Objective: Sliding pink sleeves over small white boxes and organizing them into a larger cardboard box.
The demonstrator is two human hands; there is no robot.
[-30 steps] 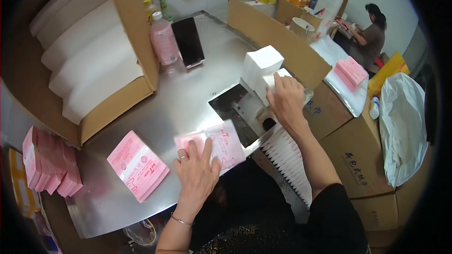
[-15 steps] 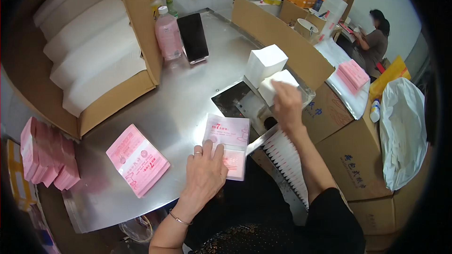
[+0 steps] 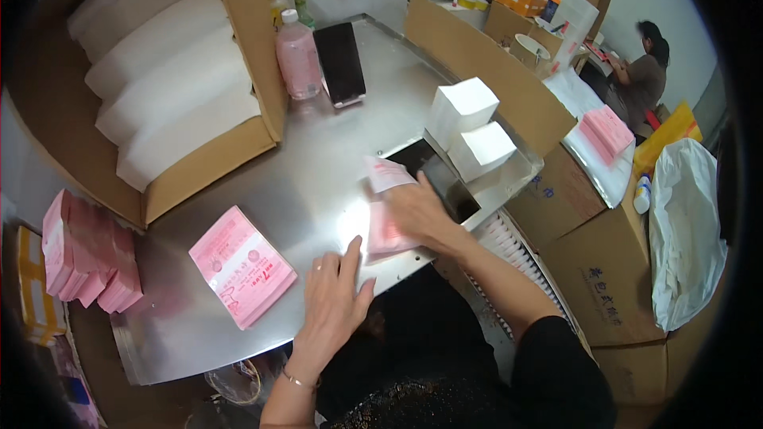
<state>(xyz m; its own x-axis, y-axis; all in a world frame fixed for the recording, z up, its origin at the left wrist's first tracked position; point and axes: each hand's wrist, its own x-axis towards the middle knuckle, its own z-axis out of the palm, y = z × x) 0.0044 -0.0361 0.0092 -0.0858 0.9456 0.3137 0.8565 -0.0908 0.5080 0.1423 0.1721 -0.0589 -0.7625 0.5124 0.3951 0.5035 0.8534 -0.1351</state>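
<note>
My right hand (image 3: 417, 210) is on a pink printed plastic packet (image 3: 387, 234) at the near edge of the rectangular opening (image 3: 433, 175) in the metal table. Its fingers are blurred and partly covered by the packet's pale raised flap (image 3: 389, 175), so their grip is hard to make out. My left hand (image 3: 332, 290) lies open just left of the packet, over the table's front edge, fingers apart and holding nothing. Beyond the opening stand two white paper blocks (image 3: 467, 107) (image 3: 482, 151). A flat stack of pink printed packets (image 3: 242, 266) rests to the left.
A carton (image 3: 211, 167) of white paper stacks fills the far left, with pink bundles (image 3: 87, 254) before it. A pink bottle (image 3: 299, 59) and a dark phone (image 3: 340, 63) stand at the back. Cartons (image 3: 596, 286) and a white bag (image 3: 687, 230) line the right; another person (image 3: 644, 71) sits beyond.
My right hand has come from the white blocks down to the pink packet. My left hand has let go of the packet and drawn back. The whole view has shifted slightly.
</note>
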